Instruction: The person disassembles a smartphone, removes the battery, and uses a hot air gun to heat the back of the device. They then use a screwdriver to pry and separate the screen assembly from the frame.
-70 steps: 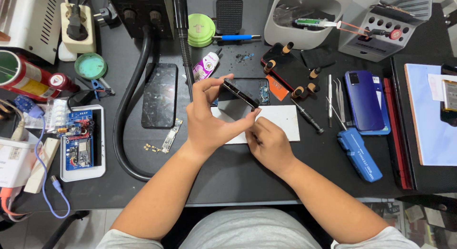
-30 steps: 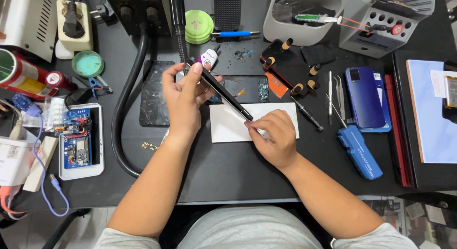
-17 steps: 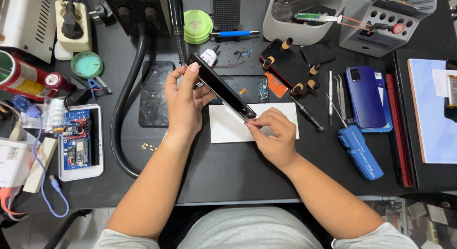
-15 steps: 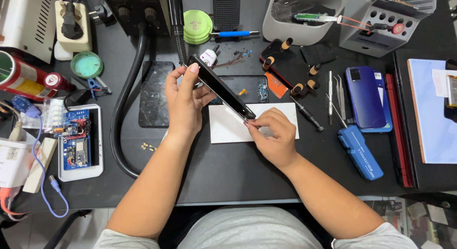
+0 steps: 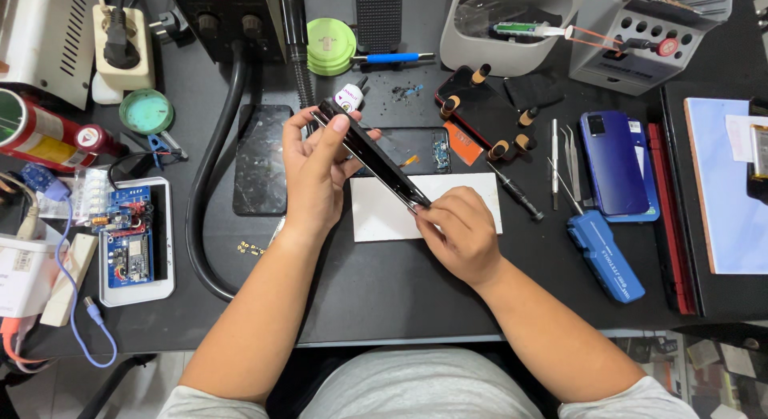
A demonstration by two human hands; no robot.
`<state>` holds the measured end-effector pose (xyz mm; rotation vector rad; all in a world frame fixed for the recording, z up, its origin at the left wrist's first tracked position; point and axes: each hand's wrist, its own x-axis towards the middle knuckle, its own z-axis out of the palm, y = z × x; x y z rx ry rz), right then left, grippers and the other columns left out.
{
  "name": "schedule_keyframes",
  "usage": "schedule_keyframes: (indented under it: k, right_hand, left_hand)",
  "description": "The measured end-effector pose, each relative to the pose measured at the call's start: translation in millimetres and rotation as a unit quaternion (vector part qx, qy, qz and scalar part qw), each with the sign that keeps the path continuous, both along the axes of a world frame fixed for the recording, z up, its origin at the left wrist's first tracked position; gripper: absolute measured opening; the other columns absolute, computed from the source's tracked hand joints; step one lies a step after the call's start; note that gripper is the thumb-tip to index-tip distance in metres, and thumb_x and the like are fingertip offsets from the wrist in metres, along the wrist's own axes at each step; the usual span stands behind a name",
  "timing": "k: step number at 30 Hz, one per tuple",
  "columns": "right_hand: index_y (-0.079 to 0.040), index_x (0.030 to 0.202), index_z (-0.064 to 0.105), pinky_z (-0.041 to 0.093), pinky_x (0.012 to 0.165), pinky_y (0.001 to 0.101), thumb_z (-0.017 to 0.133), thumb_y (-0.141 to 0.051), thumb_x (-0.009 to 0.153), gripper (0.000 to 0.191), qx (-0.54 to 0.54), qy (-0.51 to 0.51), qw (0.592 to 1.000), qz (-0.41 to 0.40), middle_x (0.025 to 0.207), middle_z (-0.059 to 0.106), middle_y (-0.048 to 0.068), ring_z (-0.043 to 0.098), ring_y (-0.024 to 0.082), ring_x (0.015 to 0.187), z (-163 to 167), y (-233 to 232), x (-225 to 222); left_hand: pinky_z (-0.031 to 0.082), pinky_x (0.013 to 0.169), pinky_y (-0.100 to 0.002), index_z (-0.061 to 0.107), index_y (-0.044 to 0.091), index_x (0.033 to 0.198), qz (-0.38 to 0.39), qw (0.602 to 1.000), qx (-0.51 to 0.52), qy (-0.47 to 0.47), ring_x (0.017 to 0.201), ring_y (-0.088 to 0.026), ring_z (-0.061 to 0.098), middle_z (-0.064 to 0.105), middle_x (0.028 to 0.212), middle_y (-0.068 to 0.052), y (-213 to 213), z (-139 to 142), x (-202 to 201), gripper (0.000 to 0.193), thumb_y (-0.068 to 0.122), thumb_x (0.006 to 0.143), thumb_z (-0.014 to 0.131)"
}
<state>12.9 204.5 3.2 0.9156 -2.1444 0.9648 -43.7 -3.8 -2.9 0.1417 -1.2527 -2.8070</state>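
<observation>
While tilted, phone [image 5: 374,156] between hands (edgewise).

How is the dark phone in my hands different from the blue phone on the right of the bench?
The dark phone is held edge-up off the bench by the left hand and right hand; the blue phone lies flat, untouched. The dark one runs diagonally, the blue one nearly straight. Both are slim rectangular slabs.

Left hand [image 5: 316,175] raised gripping, right hand [image 5: 458,231] pinching.
</observation>
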Motion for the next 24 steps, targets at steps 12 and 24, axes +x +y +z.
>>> schedule_keyframes:
  k: [12,24]
  right_hand:
    - [-0.004,0.094,0.070,0.052,0.075,0.0394,0.081,0.003,0.078,0.020,0.080,-0.061,0.994,-0.037,0.089,0.068,0.009,0.065,0.028,0.084,27.9,35.0,5.5]
    - [-0.007,0.092,0.078,0.053,0.084,0.0441,0.088,-0.017,0.087,0.015,0.195,-0.093,0.908,-0.360,0.105,0.067,0.013,0.063,0.035,0.102,18.7,133.1,-36.0]
  left_hand:
    - [0.065,0.078,-0.042,0.040,0.003,0.125,0.089,0.994,0.048,-0.030,0.100,-0.036,0.075,0.067,0.117,-0.019,-9.1,4.3,-4.7,0.051,0.029,0.095,0.072]
    - [0.063,0.083,-0.043,0.033,0.006,0.133,0.040,0.999,0.009,-0.013,0.102,-0.035,0.075,0.067,0.122,-0.022,-1.9,6.7,-1.7,0.058,0.024,0.094,0.072]
